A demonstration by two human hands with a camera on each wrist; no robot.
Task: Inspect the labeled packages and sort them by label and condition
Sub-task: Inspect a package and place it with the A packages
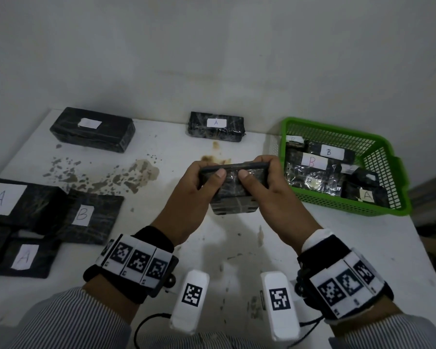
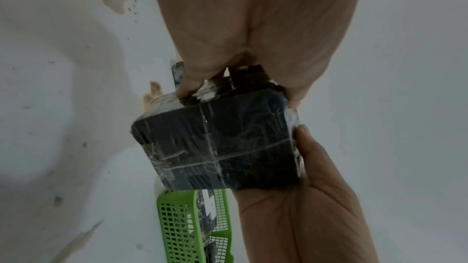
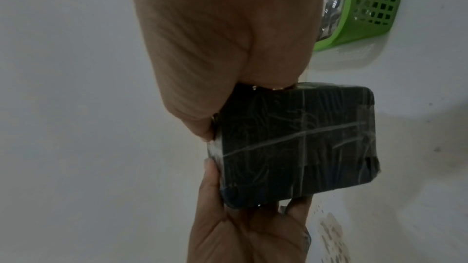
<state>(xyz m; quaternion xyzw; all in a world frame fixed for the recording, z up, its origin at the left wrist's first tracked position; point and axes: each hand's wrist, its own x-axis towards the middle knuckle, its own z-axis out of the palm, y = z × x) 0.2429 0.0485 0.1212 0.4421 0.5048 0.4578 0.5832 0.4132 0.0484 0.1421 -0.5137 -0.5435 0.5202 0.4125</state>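
Both hands hold one black, film-wrapped package (image 1: 233,190) above the middle of the white table (image 1: 212,248). My left hand (image 1: 210,170) grips its left end and my right hand (image 1: 254,168) its right end, thumbs on the near face. No label shows on it in the head view. The left wrist view shows the package's (image 2: 215,147) taped underside, with the left hand (image 2: 228,87) above it and the right hand (image 2: 316,187) below. In the right wrist view the same package (image 3: 291,147) sits between the right hand (image 3: 228,107) and the left hand (image 3: 240,217).
A green basket (image 1: 350,205) at the right holds several black packages labelled B and A. An A package (image 1: 215,127) lies at the back centre and a large one (image 1: 93,129) at the back left. At the left lie packages A (image 1: 5,202), B (image 1: 86,215) and A (image 1: 25,255).
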